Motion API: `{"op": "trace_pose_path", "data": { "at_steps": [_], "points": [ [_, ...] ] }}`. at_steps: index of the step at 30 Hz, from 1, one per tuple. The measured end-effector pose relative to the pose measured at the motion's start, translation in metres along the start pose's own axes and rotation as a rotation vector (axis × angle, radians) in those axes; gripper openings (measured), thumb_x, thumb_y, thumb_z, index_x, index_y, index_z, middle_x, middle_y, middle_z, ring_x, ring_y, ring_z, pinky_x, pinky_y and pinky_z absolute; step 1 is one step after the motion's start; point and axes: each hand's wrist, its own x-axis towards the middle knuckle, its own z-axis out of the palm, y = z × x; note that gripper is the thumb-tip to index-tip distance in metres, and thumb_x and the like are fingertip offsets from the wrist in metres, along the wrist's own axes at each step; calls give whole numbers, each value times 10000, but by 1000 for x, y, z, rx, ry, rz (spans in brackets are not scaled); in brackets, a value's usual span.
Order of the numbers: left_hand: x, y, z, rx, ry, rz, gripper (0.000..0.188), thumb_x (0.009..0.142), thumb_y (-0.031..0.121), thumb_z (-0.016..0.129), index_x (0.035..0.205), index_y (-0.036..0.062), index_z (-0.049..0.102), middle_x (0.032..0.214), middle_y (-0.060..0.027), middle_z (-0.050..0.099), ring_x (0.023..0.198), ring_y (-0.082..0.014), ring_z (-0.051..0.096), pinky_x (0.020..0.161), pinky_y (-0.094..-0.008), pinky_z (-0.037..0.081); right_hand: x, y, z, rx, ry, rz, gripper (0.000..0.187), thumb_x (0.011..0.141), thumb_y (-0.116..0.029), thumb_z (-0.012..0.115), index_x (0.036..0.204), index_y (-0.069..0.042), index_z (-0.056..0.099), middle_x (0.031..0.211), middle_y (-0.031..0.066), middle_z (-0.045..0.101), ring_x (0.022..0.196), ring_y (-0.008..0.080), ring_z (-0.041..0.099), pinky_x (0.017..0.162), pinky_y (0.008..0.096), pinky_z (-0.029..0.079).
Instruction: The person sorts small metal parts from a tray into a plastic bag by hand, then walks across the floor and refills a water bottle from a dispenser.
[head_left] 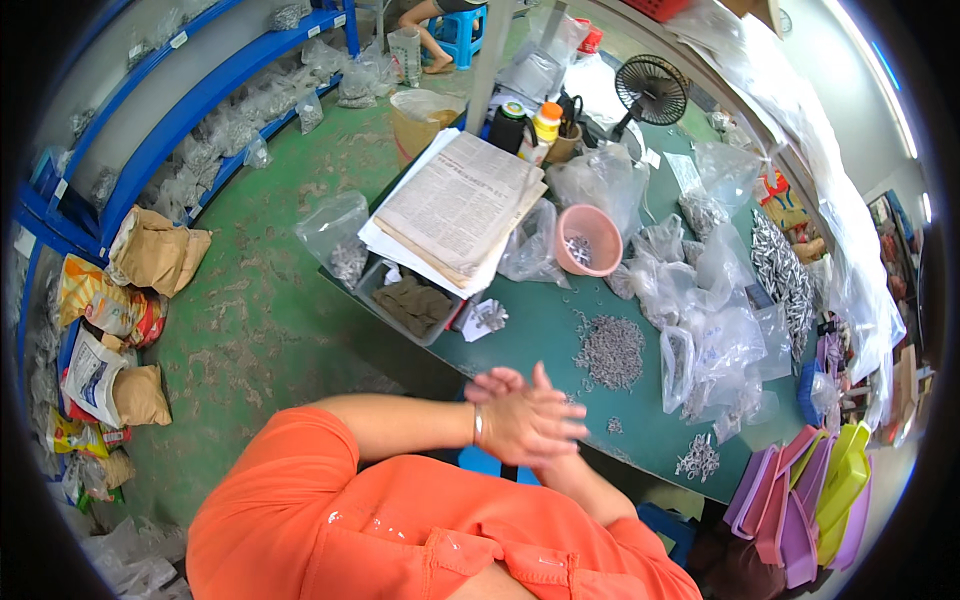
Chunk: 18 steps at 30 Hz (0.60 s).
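Observation:
My two hands meet over the table's front edge, palms together and crossed. My left hand [525,428], with a bracelet at its wrist, lies over the right with its fingers stretched out. Behind it, the fingers of my right hand [494,384] reach out to the left, also extended; its palm is hidden. Nothing shows between them. Just right of the hands is a heap of small grey metal parts [612,352] on the green table [530,335]. A tiny pile [614,425] and a cluster of larger silvery pieces [698,457] lie nearer the front edge.
A pink bucket [588,240] holds some parts. Newspapers [455,200] lie above a grey bin [410,305] with cloth inside. Clear plastic bags [715,335] crowd the right side. A black fan [650,90] stands behind. Coloured plastic trays [800,500] hang off the right corner.

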Motion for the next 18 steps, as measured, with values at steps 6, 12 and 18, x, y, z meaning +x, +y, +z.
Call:
{"op": "trace_pose_path", "data": {
  "at_steps": [6, 12, 18],
  "points": [
    [-36, -15, -170, 355, 269, -429, 502, 828, 281, 528, 1268, 63, 423, 1358, -150, 354, 1253, -296, 340, 1044, -402, 211, 58, -40, 144, -138, -283, -676, 576, 895, -495, 309, 1264, -65, 410, 1370, 139, 328, 1289, 282, 275, 1049, 429, 227],
    [-100, -12, -204, -726, 690, -506, 402, 901, 159, 364, 1282, 32, 361, 1316, -98, 380, 1237, -206, 339, 1051, -330, 224, 165, 16, 192, -1630, -706, -1304, 389, 775, -244, 540, 1102, -35, 555, 1206, 165, 498, 1126, 365, 455, 973, 473, 289],
    [-54, 47, -253, -943, 902, -511, 478, 925, 242, 385, 1336, 16, 288, 1390, -84, 297, 1272, -190, 305, 1029, -336, 251, 231, 3, 122, -1336, 15, -606, 383, 852, -242, 469, 1167, -25, 490, 1089, 153, 556, 955, 278, 552, 837, 357, 441]
  ]
}}
